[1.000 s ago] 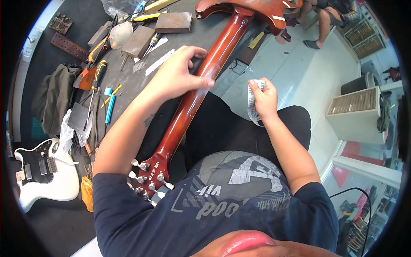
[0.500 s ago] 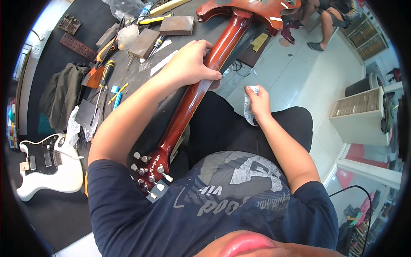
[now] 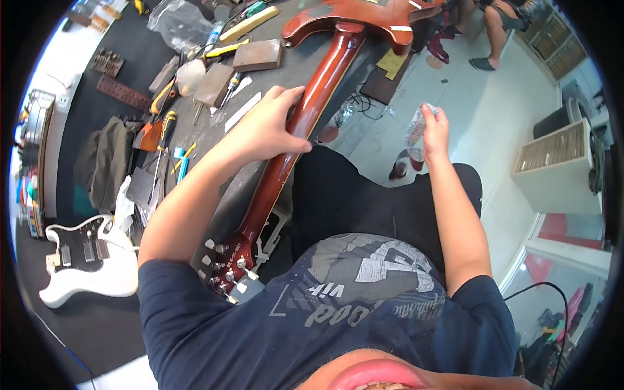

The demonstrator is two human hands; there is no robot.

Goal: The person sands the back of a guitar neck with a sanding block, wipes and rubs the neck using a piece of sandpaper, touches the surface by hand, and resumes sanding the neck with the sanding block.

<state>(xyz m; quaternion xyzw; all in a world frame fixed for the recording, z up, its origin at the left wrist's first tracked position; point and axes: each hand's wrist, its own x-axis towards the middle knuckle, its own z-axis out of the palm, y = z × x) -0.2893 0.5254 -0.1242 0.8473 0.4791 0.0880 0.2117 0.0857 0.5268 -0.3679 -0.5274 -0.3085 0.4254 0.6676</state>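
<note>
A reddish-brown electric guitar lies back up, its glossy neck [image 3: 320,88] slanting from the body [image 3: 328,18] at the top to the headstock [image 3: 229,263] with its tuning pegs near my shirt. My left hand [image 3: 270,127] is closed round the middle of this neck, its thumb lying across the back; the other fingertips are partly hidden behind the neck's far edge. Off to the right, my right hand [image 3: 437,133] pinches a pale printed paper strip [image 3: 415,135] above my lap, apart from the guitar. The strip's other face is hidden.
On the dark bench lie brown blocks [image 3: 258,56], a screwdriver [image 3: 167,130], a dark cloth [image 3: 110,156] and a plastic bag [image 3: 177,26]. A white guitar body [image 3: 97,270] sits at the left. At the far right stands a white cabinet [image 3: 556,156]; another person's leg [image 3: 495,39] shows beyond.
My right hand has risen away to the right with the paper strip. My left hand has slid a little down the neck toward the headstock. The whole view has shifted slightly.
</note>
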